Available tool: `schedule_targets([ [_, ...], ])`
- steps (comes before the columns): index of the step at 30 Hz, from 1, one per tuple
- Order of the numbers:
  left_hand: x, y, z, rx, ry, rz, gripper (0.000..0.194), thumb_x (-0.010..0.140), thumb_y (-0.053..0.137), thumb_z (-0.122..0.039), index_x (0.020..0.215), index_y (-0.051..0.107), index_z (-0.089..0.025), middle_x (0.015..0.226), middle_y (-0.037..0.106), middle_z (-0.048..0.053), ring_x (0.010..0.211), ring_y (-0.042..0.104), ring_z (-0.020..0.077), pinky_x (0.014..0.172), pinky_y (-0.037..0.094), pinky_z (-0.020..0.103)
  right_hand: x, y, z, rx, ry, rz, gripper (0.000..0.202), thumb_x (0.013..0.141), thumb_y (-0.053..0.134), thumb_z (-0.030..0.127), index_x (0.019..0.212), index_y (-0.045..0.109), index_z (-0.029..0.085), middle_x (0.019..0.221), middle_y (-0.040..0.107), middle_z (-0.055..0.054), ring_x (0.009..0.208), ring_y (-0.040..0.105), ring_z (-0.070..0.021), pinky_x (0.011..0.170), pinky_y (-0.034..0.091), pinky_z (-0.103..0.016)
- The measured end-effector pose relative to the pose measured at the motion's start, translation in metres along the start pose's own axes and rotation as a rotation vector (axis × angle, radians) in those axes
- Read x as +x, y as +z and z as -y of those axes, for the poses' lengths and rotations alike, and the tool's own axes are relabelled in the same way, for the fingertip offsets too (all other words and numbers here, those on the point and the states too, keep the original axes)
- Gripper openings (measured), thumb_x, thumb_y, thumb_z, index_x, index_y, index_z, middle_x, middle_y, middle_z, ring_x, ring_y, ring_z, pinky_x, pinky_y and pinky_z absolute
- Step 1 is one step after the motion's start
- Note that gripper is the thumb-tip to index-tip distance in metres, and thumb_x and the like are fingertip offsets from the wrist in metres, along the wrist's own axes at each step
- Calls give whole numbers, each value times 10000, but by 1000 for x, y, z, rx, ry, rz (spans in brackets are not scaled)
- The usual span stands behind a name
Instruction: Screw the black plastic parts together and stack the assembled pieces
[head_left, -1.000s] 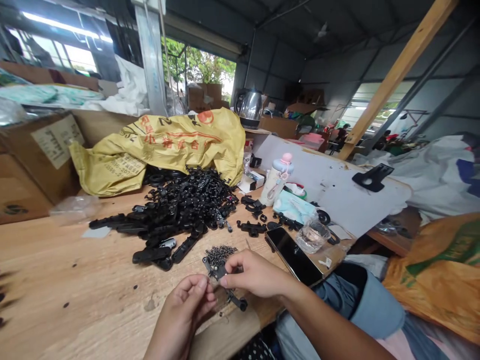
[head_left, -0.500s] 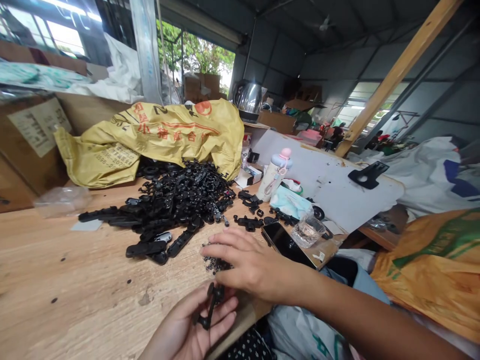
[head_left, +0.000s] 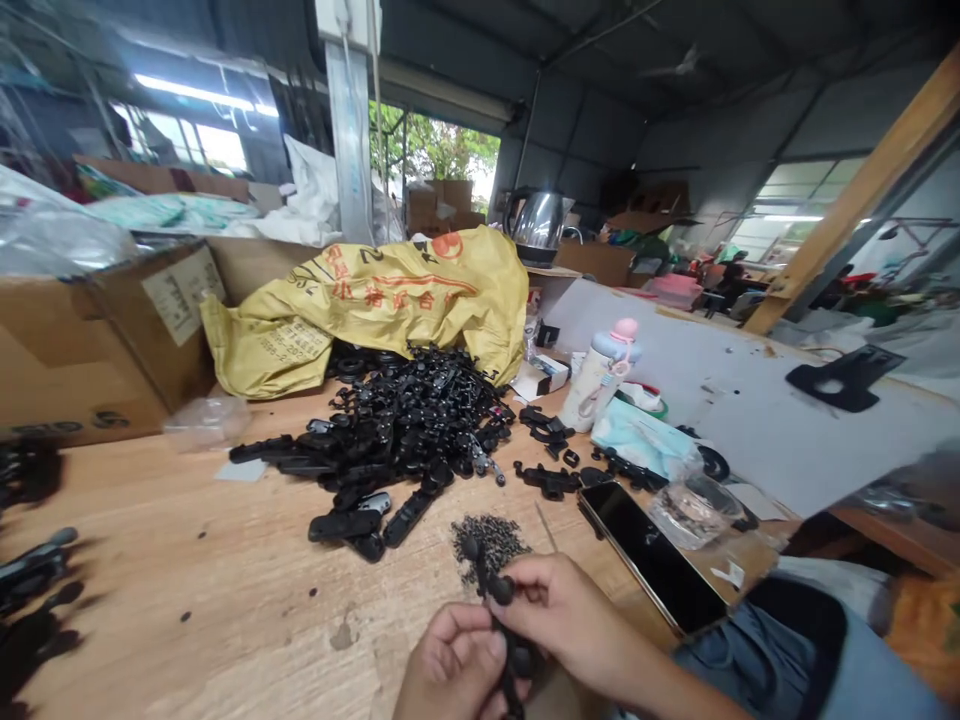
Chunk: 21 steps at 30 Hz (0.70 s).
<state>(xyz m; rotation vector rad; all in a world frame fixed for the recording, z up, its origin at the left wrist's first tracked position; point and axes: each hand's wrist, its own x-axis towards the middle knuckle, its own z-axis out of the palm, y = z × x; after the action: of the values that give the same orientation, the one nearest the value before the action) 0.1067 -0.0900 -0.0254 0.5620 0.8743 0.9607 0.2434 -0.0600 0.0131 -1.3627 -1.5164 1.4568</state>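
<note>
A black plastic part (head_left: 516,655) with round knobs is held between both hands near the bottom edge. My left hand (head_left: 457,660) is closed around its lower side, thumb pressed on it. The fingers of my right hand (head_left: 559,610) pinch its upper end by a round knob. Just beyond the fingers, a small pile of tiny dark pieces (head_left: 487,538) lies on the wooden table (head_left: 255,600). Farther back sits a large heap of black plastic parts (head_left: 412,410). Whether a tiny piece is between the fingertips cannot be made out.
To the right are a phone (head_left: 652,560), a clear plastic cup (head_left: 694,510), a blue packet (head_left: 645,440) and a bottle (head_left: 600,380). Behind the heap lies a yellow sack (head_left: 420,290). A cardboard box (head_left: 97,340) and more black parts (head_left: 34,600) are at the left.
My right hand has come back from over the tiny pieces and now grips the black part together with my left hand. The view has turned left, showing more black parts at the left edge.
</note>
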Motion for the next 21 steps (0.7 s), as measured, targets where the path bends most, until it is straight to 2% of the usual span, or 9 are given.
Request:
schedule_targets([
  [2, -1, -12, -15, 331, 151, -20, 252, 586, 739, -292, 809, 682, -189, 900, 704, 121, 867, 642, 246, 802, 484, 358, 2, -4, -2, 49, 31, -27, 304, 633, 655, 398, 547, 521, 138, 498, 400, 48, 484, 358, -70, 452, 265, -197],
  [3, -1, -22, -29, 554, 280, -67, 295, 595, 728, -281, 874, 688, -195, 1058, 660, 137, 1029, 573, 278, 923, 409, 392, 1, -8, -2, 78, 50, -31, 312, 624, 659, 407, 549, 515, 140, 502, 397, 50, 484, 352, -67, 452, 262, -196],
  [4, 0, -32, -45, 793, 429, -173, 326, 623, 698, -279, 941, 678, -206, 1165, 606, 135, 1133, 493, 294, 1004, 316, 422, 0, -12, -2, 108, 74, -31, 321, 620, 659, 419, 553, 510, 142, 502, 393, 53, 475, 345, -64, 447, 256, -194],
  [6, 6, -57, -81, 1208, 697, -388, 392, 686, 614, -272, 1066, 615, -174, 1208, 558, 155, 1178, 427, 318, 1029, 254, 468, -2, -19, -4, 153, 122, -19, 335, 616, 656, 442, 568, 507, 146, 494, 394, 59, 446, 338, -56, 430, 243, -191],
  [8, 16, -79, -111, 1558, 733, -433, 393, 723, 535, -229, 1106, 572, -149, 1168, 569, 168, 1135, 451, 337, 983, 293, 508, -4, -21, -8, 181, 166, 3, 344, 608, 655, 458, 584, 511, 146, 483, 404, 62, 416, 334, -49, 411, 232, -188],
  [10, 26, -92, -127, 1717, 688, -319, 357, 733, 465, -151, 1069, 586, -148, 1089, 616, 154, 1034, 536, 302, 919, 377, 468, -3, -19, -11, 201, 203, 17, 361, 590, 656, 477, 592, 513, 145, 477, 413, 61, 399, 331, -46, 396, 230, -186],
  [15, 32, -97, -130, 1706, 678, -152, 421, 730, 354, -72, 1055, 602, -176, 1130, 602, 136, 995, 573, 245, 869, 429, 394, -3, -13, -13, 231, 197, 9, 384, 562, 667, 495, 592, 514, 143, 482, 419, 62, 394, 323, -40, 386, 205, -185],
  [18, 26, -94, -131, 1369, 648, -286, 302, 708, 472, -175, 966, 628, -194, 1119, 603, 122, 1030, 543, 268, 929, 377, 403, -6, -20, -15, 275, 191, -5, 366, 569, 692, 466, 586, 521, 142, 486, 418, 65, 411, 322, -40, 405, 193, -189],
  [21, 18, -85, -128, 1093, 534, -459, 210, 668, 558, -294, 842, 614, -190, 938, 654, 108, 894, 587, 275, 843, 436, 417, -10, -28, -17, 351, 180, -41, 350, 558, 726, 439, 583, 546, 141, 526, 458, 54, 469, 365, -51, 453, 244, -192],
])
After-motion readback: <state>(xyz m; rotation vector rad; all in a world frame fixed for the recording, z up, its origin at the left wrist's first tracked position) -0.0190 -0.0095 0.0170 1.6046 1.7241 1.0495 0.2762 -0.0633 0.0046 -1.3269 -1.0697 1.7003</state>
